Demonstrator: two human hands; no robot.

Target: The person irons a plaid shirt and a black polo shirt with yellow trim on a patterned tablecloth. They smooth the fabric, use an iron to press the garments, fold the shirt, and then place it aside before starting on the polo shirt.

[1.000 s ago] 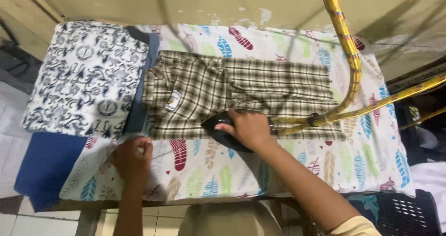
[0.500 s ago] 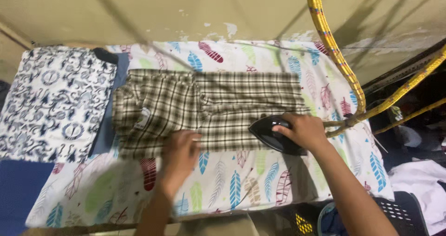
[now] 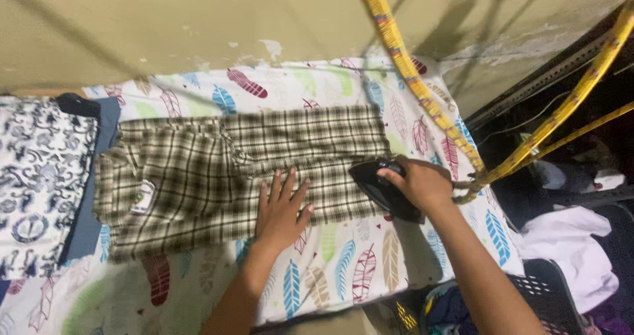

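Garment check: I see the plaid shorts [image 3: 244, 176] flat on the feather-print cover [image 3: 343, 269]. My left hand [image 3: 281, 209] presses them, fingers spread; my right hand [image 3: 422, 183] grips the black iron [image 3: 380, 186] at their right edge.

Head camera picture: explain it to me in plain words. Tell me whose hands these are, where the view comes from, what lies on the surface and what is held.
There is no machine here. A person wears a camera on the head, so the view looks down at their own two bare hands.

The surface is a board under a white cover printed with coloured feathers. A checked garment lies spread flat on it. At the left edge sits a pile of folded cloth with a dark pattern.

The left hand lies flat, fingers spread, on the garment. The right hand grips a black iron at the garment's right end. A yellow cord runs down towards the iron.
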